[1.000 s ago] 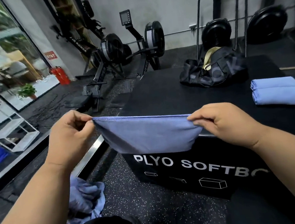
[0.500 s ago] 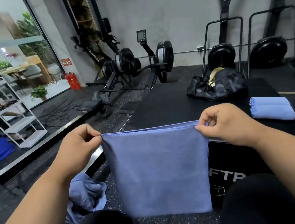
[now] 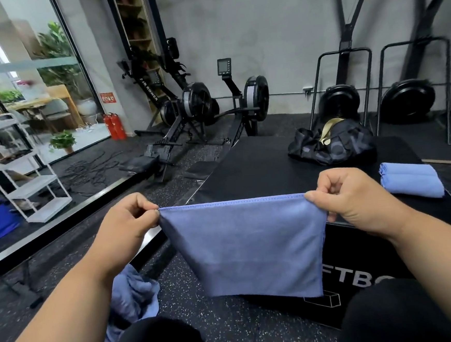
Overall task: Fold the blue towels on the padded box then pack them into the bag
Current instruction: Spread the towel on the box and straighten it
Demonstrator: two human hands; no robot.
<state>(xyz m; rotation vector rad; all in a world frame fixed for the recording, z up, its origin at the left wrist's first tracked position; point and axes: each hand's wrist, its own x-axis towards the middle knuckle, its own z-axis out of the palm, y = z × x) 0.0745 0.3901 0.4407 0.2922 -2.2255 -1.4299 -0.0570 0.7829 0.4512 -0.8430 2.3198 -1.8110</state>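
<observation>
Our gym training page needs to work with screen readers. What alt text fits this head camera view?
Two hands, the left hand and right hand, pinch the top corners of a blue towel hanging before a black padded box. On the box sit two folded towels and a black bag; rowing machines stand behind.

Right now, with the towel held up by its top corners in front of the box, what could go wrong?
1. The held towel hangs off the padded box; each hand only pinches a corner, so one slipped grip could drop it onto the floor.
2. Laying it down carelessly might knock the folded towels on the right.
3. The crumpled towels by the left knee could get trodden on.
</observation>
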